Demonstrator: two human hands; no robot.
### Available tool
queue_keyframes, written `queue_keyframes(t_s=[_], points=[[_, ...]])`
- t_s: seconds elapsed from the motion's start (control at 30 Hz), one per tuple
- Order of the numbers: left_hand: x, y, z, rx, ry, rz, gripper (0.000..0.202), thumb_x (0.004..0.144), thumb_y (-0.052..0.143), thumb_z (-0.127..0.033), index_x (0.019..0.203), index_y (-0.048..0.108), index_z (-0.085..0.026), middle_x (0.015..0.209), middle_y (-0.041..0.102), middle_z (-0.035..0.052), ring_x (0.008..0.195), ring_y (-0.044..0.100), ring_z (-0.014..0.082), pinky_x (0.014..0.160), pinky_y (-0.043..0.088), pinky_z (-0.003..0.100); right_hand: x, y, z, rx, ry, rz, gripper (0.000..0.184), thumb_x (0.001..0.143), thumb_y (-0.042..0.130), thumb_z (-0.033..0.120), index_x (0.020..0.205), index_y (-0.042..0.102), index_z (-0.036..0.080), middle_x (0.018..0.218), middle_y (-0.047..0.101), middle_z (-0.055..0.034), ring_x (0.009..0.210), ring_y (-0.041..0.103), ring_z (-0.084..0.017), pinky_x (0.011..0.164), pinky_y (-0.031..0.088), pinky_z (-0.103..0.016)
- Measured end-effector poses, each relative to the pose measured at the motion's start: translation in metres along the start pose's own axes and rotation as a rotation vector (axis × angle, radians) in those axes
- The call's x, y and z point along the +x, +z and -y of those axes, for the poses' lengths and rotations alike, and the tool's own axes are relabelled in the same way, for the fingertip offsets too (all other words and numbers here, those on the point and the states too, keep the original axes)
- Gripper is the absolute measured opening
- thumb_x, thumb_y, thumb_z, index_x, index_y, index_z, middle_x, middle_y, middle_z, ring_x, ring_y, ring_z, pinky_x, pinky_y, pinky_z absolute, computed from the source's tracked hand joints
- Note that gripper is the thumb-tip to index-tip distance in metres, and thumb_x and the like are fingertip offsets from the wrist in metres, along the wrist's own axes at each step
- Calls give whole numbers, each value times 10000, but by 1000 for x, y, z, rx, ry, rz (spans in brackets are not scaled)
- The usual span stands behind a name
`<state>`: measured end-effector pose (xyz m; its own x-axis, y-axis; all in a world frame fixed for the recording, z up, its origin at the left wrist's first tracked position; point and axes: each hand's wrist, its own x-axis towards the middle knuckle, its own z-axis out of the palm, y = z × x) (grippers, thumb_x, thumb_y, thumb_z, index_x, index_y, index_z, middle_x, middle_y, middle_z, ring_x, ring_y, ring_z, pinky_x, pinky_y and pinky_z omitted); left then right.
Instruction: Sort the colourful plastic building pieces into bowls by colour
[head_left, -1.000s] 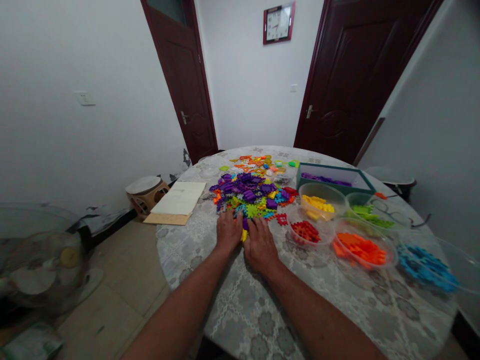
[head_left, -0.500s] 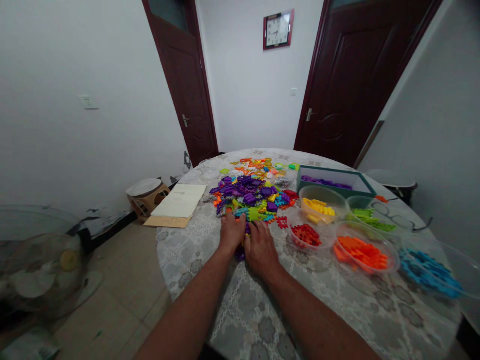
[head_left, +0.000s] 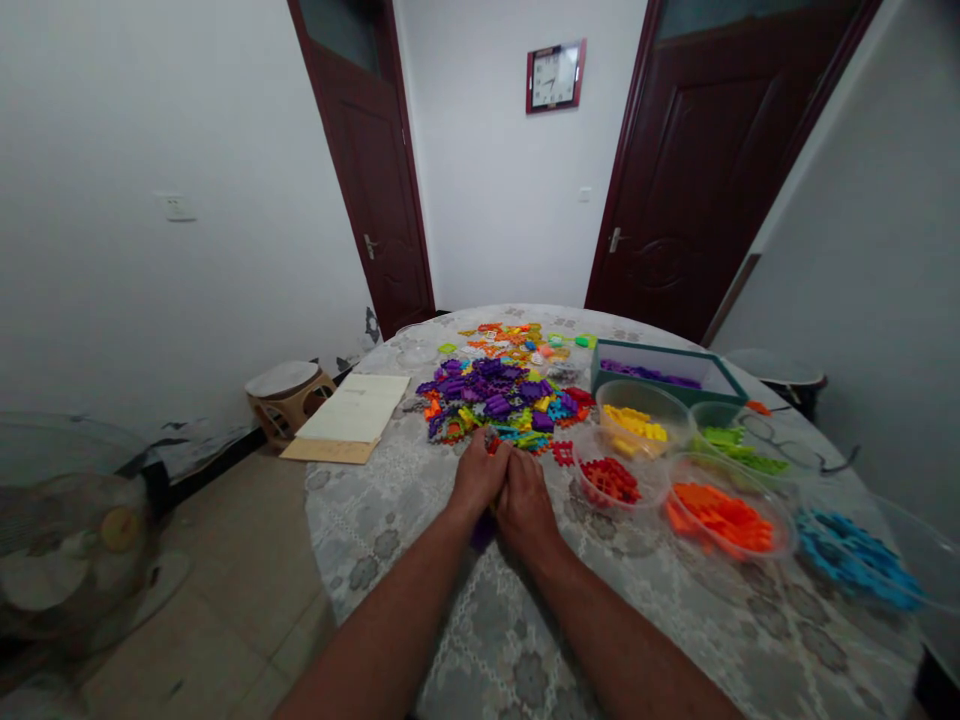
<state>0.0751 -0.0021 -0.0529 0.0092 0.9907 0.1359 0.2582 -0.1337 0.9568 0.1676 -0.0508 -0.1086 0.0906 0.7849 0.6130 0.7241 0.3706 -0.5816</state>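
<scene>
My left hand (head_left: 480, 478) and my right hand (head_left: 527, 498) meet just in front of a mixed pile of plastic building pieces (head_left: 495, 385). Both are closed, fingers curled and pressed together around small interlocking building pieces. A bit of red and grey (head_left: 491, 440) shows above the left fingers; the rest is hidden by the hands. Below them, between my wrists, a purple piece (head_left: 484, 530) is partly visible. The pile is mostly purple on top, with green, blue, yellow, orange and red pieces around its edges.
To the right stand clear bowls of yellow (head_left: 634, 428), red (head_left: 611, 482), orange (head_left: 720, 515), green (head_left: 742, 448) and blue pieces (head_left: 855, 555). A green-rimmed box (head_left: 667, 385) holds purple ones. Glasses (head_left: 817, 455) lie at right, an open notebook (head_left: 352, 410) at left.
My hands have drawn slightly back from the pile and closed together; the left fingers, which reached into the pile's near edge, are now curled around pieces. The view has tilted slightly.
</scene>
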Motion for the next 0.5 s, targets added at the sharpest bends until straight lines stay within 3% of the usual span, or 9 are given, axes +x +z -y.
queue_keyframes(t_s=[0.1,0.27,0.5], points=[[2,-1,-3,-96,-27,44,225,840,763,-426,864,627,-249,858,669,30,879,632,236,866,477,344,5,-2,-1,48,13,0,402,1039,407,191,1380,613,133,1343,651,-176,1303,559,-275,1166,449,-509],[6,-1,-1,-414,-129,194,346,805,813,-484,934,625,-224,864,686,8,809,655,187,783,517,301,13,-5,0,65,9,-11,396,1041,407,183,1343,663,168,1344,667,-153,1302,575,-260,1160,462,-483],[9,0,11,-811,-233,273,403,781,838,-480,994,634,-205,933,704,11,897,706,167,859,558,294,21,-16,8,120,-80,-98,317,1057,488,238,1296,694,210,1300,703,-117,1267,599,-248,1152,466,-481]])
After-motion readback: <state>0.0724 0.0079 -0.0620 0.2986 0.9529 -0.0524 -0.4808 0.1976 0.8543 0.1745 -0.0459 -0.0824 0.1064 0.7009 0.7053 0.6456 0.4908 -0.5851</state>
